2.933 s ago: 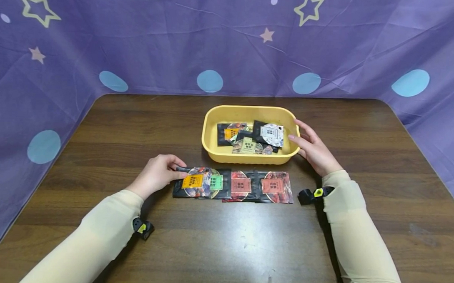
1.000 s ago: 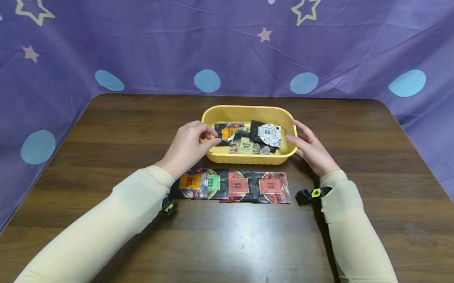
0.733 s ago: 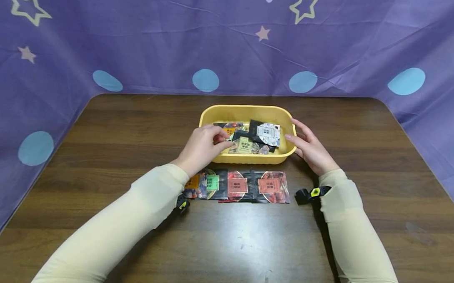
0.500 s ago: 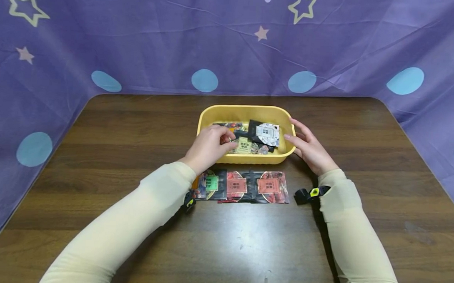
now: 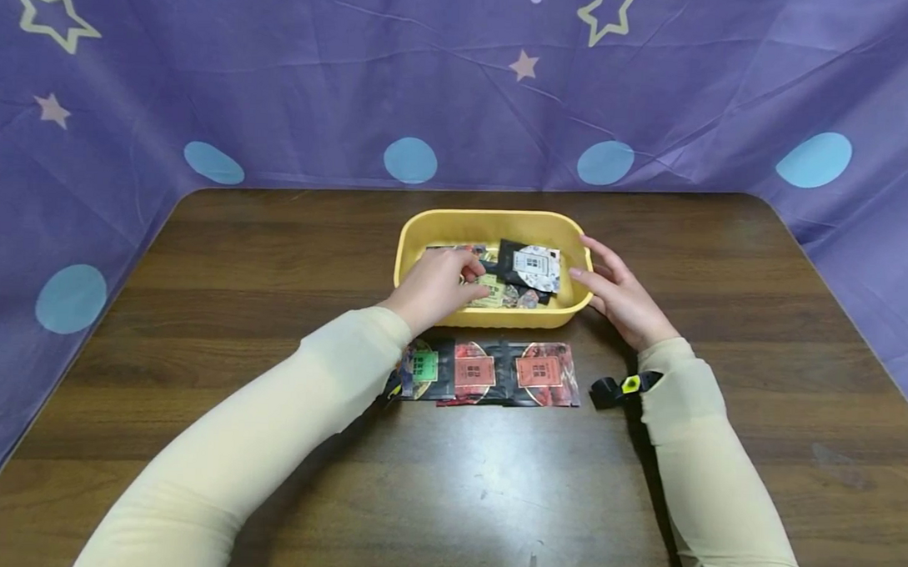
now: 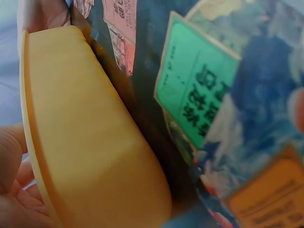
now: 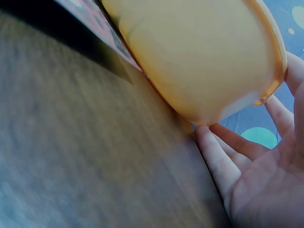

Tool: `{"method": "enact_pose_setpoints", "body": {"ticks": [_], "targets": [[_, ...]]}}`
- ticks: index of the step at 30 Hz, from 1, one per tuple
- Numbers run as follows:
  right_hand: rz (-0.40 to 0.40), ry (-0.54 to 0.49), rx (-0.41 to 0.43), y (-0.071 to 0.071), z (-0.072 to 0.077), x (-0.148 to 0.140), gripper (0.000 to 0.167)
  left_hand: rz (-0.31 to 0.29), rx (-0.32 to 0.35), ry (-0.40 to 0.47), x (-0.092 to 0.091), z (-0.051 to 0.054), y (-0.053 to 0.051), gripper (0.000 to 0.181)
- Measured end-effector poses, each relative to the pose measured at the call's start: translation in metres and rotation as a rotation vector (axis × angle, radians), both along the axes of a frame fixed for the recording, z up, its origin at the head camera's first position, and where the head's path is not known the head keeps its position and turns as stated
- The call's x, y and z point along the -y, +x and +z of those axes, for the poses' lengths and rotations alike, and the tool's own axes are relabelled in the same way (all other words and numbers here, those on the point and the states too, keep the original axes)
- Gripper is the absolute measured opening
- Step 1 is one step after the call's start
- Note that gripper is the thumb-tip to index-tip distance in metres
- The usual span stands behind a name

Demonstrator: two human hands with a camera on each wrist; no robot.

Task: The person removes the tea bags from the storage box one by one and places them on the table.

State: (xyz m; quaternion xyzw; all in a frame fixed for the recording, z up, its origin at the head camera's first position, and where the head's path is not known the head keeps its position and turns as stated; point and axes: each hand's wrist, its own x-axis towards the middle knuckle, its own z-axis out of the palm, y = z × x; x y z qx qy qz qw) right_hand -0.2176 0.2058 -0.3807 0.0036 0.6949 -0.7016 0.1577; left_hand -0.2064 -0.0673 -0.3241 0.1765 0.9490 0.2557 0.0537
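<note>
Both hands were at one yellow, round-cornered plastic bin [image 5: 501, 319], apart from each other: my right hand [image 5: 624, 298] held its right end, thumb over the rim and fingers outside, while my left hand [image 5: 436, 284] reached in past the left side, thumb and bent fingers parted with nothing visible between them. Just beyond those fingertips, inside the bin, lay a flat, pale-green-labelled black packet [image 5: 497, 297], close against a white-printed black packet [image 5: 535, 268]. For lifting from such a jumbled heap, I judged, a pinch on one free edge would serve best, drawn out low so the neighbours would not ride along, the right hand bracing the bin. In front, on the brown wood-grain table [image 5: 275, 252], lay an overlapping row: a green-labelled black packet [image 5: 425, 366], two red-labelled black packets [image 5: 475, 371] and, clearest from the left wrist, an orange-labelled packet [image 6: 270, 197]. My cream sleeve [image 5: 284, 419] hid the row's left end, so that wrist wanted carrying high.
</note>
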Motion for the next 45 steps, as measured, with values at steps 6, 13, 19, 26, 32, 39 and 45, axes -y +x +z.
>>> {"method": "enact_pose_setpoints", "body": {"ticks": [6, 13, 19, 26, 32, 39, 45], "targets": [[0.003, 0.009, 0.002, 0.0, 0.0, -0.001, 0.068, 0.016, 0.065, 0.003, -0.011, 0.001, -0.007, 0.036], [-0.005, 0.019, 0.001, 0.0, -0.001, -0.001, 0.067, 0.084, 0.173, 0.025, -0.02, 0.003, -0.019, 0.045], [-0.006, 0.011, 0.0, 0.0, -0.002, 0.001, 0.067, 0.149, 0.29, 0.091, -0.026, 0.002, -0.026, 0.053], [-0.008, -0.013, -0.021, 0.002, -0.001, 0.002, 0.066, 0.156, 0.327, 0.122, -0.036, 0.001, -0.032, 0.05], [-0.001, -0.03, -0.025, 0.003, -0.001, 0.002, 0.066, 0.197, 0.321, 0.158, -0.042, -0.001, -0.032, 0.047], [0.005, -0.03, -0.017, 0.003, 0.0, 0.003, 0.066, 0.248, 0.377, 0.259, -0.047, -0.003, -0.03, 0.058], [0.008, -0.01, -0.007, 0.003, 0.001, 0.003, 0.068, 0.266, 0.439, 0.438, -0.052, -0.004, -0.029, 0.059]]}}
